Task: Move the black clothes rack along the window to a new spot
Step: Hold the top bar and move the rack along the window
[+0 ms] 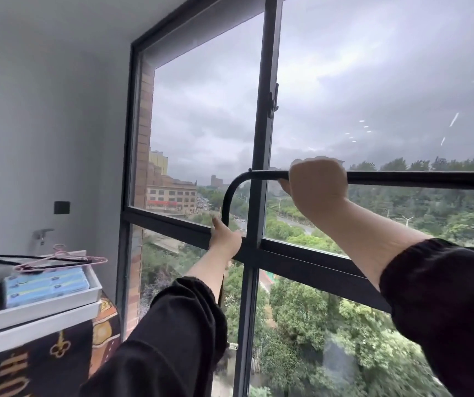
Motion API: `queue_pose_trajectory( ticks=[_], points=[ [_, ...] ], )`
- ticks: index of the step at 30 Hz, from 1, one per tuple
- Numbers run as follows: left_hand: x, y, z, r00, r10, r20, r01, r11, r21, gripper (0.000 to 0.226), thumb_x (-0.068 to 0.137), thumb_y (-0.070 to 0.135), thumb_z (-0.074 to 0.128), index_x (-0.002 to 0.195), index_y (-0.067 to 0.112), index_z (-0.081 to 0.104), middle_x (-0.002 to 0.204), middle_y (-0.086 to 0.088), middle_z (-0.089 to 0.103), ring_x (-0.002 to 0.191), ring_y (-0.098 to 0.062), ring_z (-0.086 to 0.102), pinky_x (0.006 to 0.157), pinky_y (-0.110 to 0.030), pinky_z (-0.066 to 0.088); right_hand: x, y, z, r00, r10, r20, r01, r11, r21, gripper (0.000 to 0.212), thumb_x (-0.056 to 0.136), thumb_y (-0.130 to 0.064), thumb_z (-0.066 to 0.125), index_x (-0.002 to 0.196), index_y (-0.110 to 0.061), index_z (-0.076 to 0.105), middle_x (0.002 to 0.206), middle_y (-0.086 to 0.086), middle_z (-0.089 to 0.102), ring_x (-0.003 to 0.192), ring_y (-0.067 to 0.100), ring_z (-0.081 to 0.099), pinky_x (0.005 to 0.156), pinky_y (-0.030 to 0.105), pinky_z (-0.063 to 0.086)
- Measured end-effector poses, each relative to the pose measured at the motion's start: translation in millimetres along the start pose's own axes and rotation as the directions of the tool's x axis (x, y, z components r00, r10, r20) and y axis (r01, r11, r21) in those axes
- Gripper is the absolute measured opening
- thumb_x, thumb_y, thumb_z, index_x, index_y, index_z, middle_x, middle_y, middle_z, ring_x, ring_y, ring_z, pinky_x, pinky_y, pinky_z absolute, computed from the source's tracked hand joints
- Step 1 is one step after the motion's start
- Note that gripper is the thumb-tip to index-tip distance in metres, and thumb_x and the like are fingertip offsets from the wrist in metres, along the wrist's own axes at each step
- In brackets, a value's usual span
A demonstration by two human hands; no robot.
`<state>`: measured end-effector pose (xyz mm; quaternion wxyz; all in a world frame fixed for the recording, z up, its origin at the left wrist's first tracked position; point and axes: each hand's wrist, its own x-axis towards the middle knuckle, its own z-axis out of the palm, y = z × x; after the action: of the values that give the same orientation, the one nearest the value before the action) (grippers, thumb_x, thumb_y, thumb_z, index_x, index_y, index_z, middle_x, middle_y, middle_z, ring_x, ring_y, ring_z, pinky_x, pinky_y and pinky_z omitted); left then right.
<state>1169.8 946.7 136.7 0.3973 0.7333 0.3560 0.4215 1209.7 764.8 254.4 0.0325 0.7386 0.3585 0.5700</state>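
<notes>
The black clothes rack stands right against the big dark-framed window. Its top bar runs level from the rounded left corner off the right edge of the view, and its left upright drops down behind my left arm. My right hand is clenched over the top bar just right of the corner. My left hand holds the left upright lower down, at the height of the window's cross rail. Both arms wear black sleeves. The rack's lower part is hidden.
At the lower left stands a white washbasin unit with a tap, a blue pack and pink and black hangers on it. A dark patterned cloth hangs in front. A grey wall closes the left side.
</notes>
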Motion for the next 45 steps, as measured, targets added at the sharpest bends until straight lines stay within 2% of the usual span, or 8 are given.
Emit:
queue_pose_trajectory(
  ticks=[6,11,17,23,30,35,40,45],
  points=[
    [-17,-12,-12,0.993,0.120,-0.016,-0.115,0.976,0.183,0.031,0.095,0.020,0.046,0.123,0.013,0.057,0.119,-0.010,0.064,0.105,-0.026,0.060,0.081,-0.030,0.045,-19,30,-8,0.999,0.004,-0.045,-0.005,1.000,-0.031,0.045,0.098,-0.048,0.040,0.071,-0.012,0.044,0.051,-0.001,0.026,0.056,0.020,0.043,0.044,0.024,0.016],
    [-24,1,-19,0.992,0.106,-0.073,-0.093,0.982,0.163,0.033,0.096,0.019,0.048,0.127,0.006,0.048,0.121,-0.013,0.060,0.107,-0.030,0.059,0.079,-0.033,0.044,-21,28,-26,0.997,0.004,-0.072,0.001,0.997,0.072,0.042,0.097,-0.047,0.043,0.073,-0.012,0.045,0.052,0.000,0.027,0.062,0.022,0.044,0.057,0.029,0.030],
    [-26,-7,-53,0.968,0.074,-0.241,-0.014,0.971,0.240,0.031,0.095,0.019,0.051,0.122,0.004,0.050,0.121,-0.016,0.062,0.110,-0.035,0.059,0.082,-0.039,0.046,-18,14,-46,0.993,-0.034,-0.114,0.044,0.995,0.087,0.045,0.097,-0.049,0.042,0.072,-0.012,0.045,0.052,0.000,0.028,0.062,0.022,0.042,0.043,0.026,0.011],
    [-28,-15,-79,0.955,0.102,-0.278,0.006,0.932,0.362,0.029,0.094,0.020,0.052,0.121,0.008,0.052,0.117,-0.013,0.064,0.105,-0.034,0.062,0.080,-0.039,0.049,-13,-4,-47,0.995,0.029,-0.091,-0.019,0.994,0.110,0.048,0.094,-0.055,0.043,0.071,-0.013,0.046,0.050,0.000,0.029,0.056,0.019,0.044,0.043,0.022,0.013],
    [-22,-4,-70,0.959,0.088,-0.270,0.005,0.945,0.328,0.024,0.093,0.016,0.055,0.113,0.004,0.054,0.112,-0.014,0.065,0.103,-0.035,0.061,0.082,-0.040,0.049,-8,2,-46,0.988,-0.075,-0.133,0.077,0.997,0.011,0.043,0.099,-0.033,0.047,0.063,-0.012,0.038,0.052,0.000,0.027,0.059,0.021,0.043,0.046,0.026,0.018],
    [-8,3,-52,0.974,0.087,-0.207,-0.029,0.963,0.269,0.022,0.091,0.019,0.058,0.109,0.006,0.056,0.107,-0.013,0.067,0.098,-0.034,0.065,0.082,-0.040,0.051,-7,12,-33,0.991,-0.034,-0.127,0.029,0.999,-0.045,0.026,0.095,-0.037,0.052,0.077,-0.020,0.061,0.069,-0.003,0.064,0.062,0.020,0.055,0.054,0.023,0.028],
    [-9,-10,-24,0.978,0.048,-0.202,-0.017,0.988,0.153,0.014,0.094,0.021,0.052,0.105,0.013,0.051,0.098,-0.006,0.069,0.081,-0.027,0.065,0.066,-0.034,0.046,-16,15,-19,0.995,-0.003,-0.103,-0.005,0.997,-0.077,0.032,0.091,-0.033,0.058,0.068,-0.019,0.042,0.050,-0.003,0.025,0.055,0.018,0.039,0.051,0.026,0.025],
    [-14,-3,-16,0.982,0.068,-0.177,-0.036,0.984,0.177,0.021,0.095,0.019,0.047,0.114,0.010,0.050,0.107,-0.011,0.064,0.083,-0.029,0.059,0.069,-0.037,0.047,-21,26,-14,0.994,0.029,-0.106,-0.033,0.999,-0.039,0.031,0.091,-0.032,0.057,0.067,-0.018,0.042,0.051,-0.003,0.028,0.055,0.017,0.038,0.050,0.026,0.023]
  ],
)
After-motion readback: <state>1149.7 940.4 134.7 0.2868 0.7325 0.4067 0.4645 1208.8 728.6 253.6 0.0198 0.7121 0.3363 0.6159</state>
